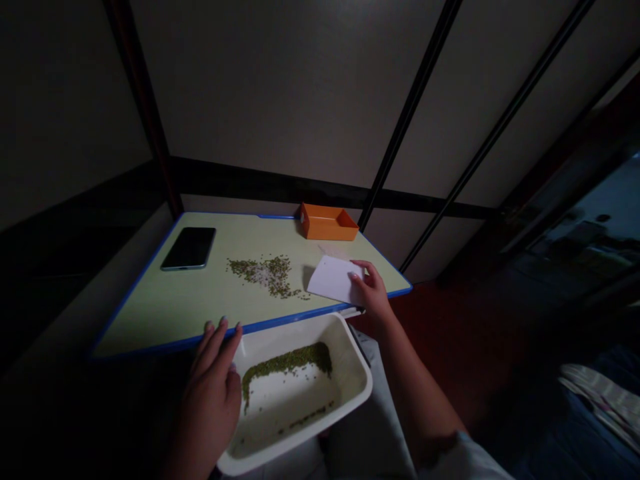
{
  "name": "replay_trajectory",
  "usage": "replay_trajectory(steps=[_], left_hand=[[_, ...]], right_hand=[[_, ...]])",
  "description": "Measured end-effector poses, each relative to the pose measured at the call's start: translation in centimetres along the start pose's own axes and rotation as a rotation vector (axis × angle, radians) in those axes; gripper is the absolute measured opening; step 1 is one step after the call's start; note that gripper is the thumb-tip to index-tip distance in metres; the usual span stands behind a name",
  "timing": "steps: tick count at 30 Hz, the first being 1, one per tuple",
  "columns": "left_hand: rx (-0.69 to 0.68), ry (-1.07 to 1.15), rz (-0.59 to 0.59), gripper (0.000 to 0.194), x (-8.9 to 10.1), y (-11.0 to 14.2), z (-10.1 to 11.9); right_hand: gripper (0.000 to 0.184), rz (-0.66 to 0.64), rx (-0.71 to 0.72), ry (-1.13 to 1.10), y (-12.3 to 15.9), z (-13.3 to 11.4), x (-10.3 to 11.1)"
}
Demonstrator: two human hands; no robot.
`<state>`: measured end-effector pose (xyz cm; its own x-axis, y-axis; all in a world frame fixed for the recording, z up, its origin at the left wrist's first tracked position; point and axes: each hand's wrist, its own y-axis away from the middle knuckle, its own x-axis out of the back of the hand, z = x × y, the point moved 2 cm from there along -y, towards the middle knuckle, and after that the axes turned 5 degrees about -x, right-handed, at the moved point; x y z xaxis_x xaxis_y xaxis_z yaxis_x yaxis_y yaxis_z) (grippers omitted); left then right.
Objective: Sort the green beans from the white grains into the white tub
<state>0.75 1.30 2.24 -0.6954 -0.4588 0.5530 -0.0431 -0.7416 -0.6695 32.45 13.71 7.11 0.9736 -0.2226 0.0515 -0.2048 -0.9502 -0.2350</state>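
Left hand (213, 387) is gripping the left rim of a white rectangular tray (350, 400), fingers extended up and forward along the edge, fingertips reaching the blue edge of the table (165, 307). Wrist is coming in from the bottom of the view, palm turned toward the tray wall. The tray is sitting just below the table's near edge, tilted a bit, with green mung beans (287, 363) lying in a curved band inside it (a few strays lower down).

Right hand (370, 290) is pinching a white card (333, 279) at its right side, thumb under, fingers curled over the top, forearm stretching forward from the lower right. The card is angled, resting on the tabletop near the front right corner.

A scattered pile of beans and white grains (265, 272) is lying mid-table, just left of the card. A dark smartphone (189, 248) is lying flat at the left, an orange box (327, 222) is sitting at the far edge.
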Motion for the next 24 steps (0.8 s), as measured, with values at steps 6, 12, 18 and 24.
replay_trajectory(steps=[6, 12, 18, 24], left_hand=[[0.007, 0.002, -0.014, 0.057, 0.2, -0.1, 0.2], [0.013, -0.003, -0.018, 0.058, 0.2, -0.1, 0.1], [-0.007, 0.001, -0.008, 0.055, 0.2, 0.0, 0.1], [0.028, -0.008, -0.018, 0.056, 0.1, -0.1, 0.2]], right_hand=[[0.038, -0.069, 0.013, 0.058, -0.7, -0.3, -0.3], [0.033, -0.141, 0.073, 0.051, -1.4, -0.5, -1.3], [0.032, -0.198, 0.069, 0.05, -2.0, -0.3, -1.2], [0.034, -0.193, 0.015, 0.062, -1.8, -0.8, -0.8]])
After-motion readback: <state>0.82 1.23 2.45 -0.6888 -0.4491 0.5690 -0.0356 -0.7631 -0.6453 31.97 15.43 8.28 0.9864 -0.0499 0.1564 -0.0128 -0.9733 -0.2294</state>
